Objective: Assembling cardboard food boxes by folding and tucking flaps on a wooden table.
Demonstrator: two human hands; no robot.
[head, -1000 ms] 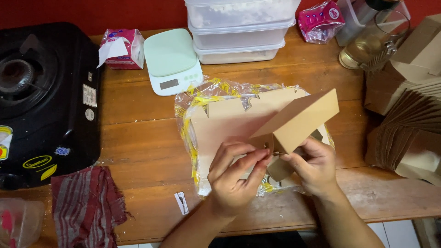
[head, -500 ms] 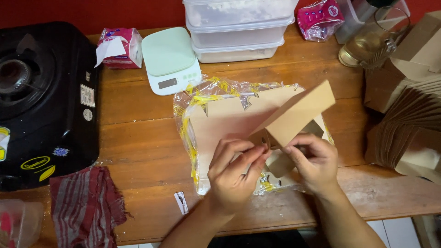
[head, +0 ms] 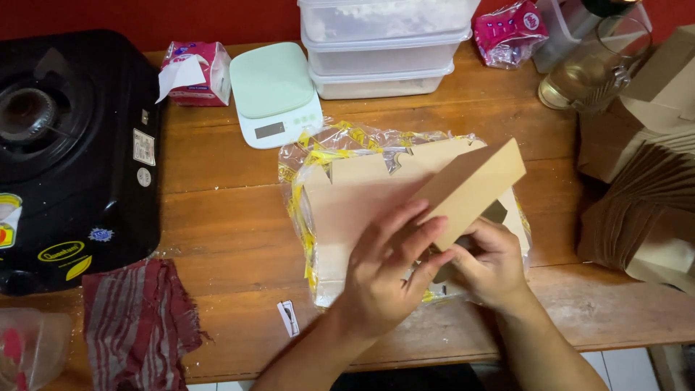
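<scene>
Box (head: 470, 190), brown card, tilted at frame centre; left hand (head: 387, 271) and right hand (head: 492, 264) fingers pinching its lower end, above plastic-wrapped card stack (head: 347, 203) on desk (head: 224, 217).

Two bare hands, left hand (head: 384, 279) and right hand (head: 491, 266), no gloves, no rings or watch visible, forearms bare to the near frame edge, no sleeves in view, short fingernails
</scene>
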